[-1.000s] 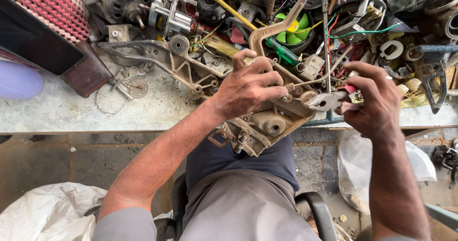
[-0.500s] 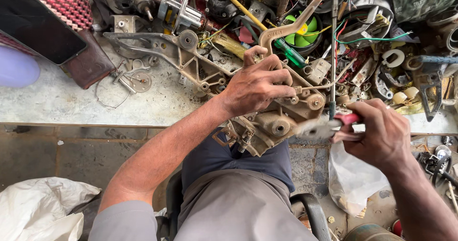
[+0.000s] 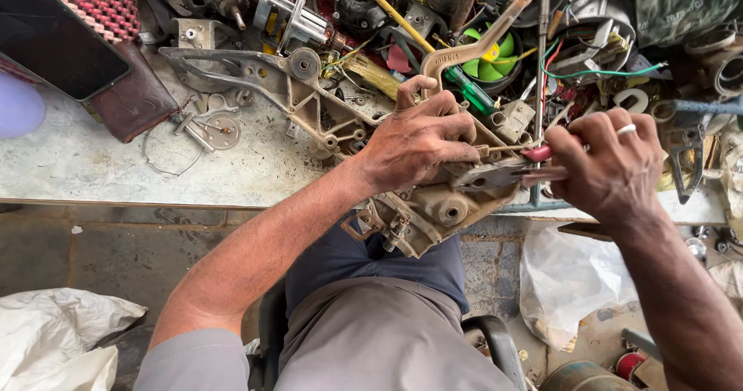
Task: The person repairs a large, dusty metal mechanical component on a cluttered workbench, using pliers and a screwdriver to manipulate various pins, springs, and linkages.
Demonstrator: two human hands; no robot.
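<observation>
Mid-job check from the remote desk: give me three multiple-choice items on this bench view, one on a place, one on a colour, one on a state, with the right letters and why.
1. Where does the metal housing sit?
A. Flat in the middle of the bench
B. At the bench's near edge, overhanging the lap
C. On the floor

2. What colour are the handles of the pliers?
A. Red
B. Blue
C. Yellow

3. What is the left hand doing?
A. Resting open on the bench
B. Holding a screwdriver
C. Gripping the housing from above

Answers:
1 B, its lower part hangs past the bench edge above the person's lap.
2 A, red shows at the right hand fingers.
3 C, its fingers curl over the housing.
</observation>
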